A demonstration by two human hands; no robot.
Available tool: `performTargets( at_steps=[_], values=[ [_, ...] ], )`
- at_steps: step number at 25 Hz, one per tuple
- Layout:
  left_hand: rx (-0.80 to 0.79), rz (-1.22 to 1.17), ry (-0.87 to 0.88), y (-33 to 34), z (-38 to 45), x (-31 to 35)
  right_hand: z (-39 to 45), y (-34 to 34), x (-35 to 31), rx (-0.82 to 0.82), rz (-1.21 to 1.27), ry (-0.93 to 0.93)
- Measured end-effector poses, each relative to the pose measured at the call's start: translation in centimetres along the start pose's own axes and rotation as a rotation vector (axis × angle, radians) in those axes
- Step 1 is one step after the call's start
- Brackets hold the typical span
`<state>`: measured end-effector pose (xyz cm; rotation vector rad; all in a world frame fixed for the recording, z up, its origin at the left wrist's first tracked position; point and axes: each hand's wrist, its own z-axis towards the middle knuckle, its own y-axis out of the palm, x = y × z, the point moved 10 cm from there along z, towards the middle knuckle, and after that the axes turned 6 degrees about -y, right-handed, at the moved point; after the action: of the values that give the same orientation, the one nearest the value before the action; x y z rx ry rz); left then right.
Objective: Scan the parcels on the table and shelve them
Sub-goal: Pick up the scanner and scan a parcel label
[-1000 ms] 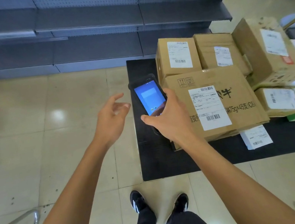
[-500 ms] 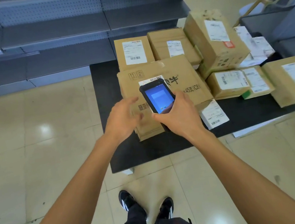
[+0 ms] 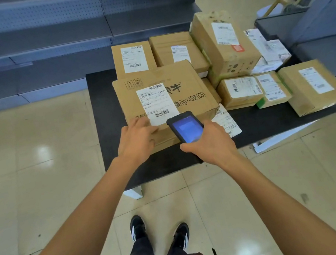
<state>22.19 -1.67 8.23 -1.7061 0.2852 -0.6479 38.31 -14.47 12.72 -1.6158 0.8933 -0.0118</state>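
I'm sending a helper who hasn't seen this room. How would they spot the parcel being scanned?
Find the low black table before the grey shelving. At its near left lies the largest box, under the left hand. It alone bears big black printed lettering.

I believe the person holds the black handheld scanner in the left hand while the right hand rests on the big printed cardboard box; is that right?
Not quite, the hands are swapped. In the head view, the right hand holds the black handheld scanner, while the left hand rests on the big printed cardboard box.
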Motion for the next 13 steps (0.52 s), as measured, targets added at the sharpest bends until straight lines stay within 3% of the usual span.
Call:
performTargets(
  at_steps=[13],
  values=[
    [0.127,-0.142,-0.005,0.1,-0.7,-1.6,-0.8,0.5,1.2,-0.108,-0.078,0.049]
  ],
)
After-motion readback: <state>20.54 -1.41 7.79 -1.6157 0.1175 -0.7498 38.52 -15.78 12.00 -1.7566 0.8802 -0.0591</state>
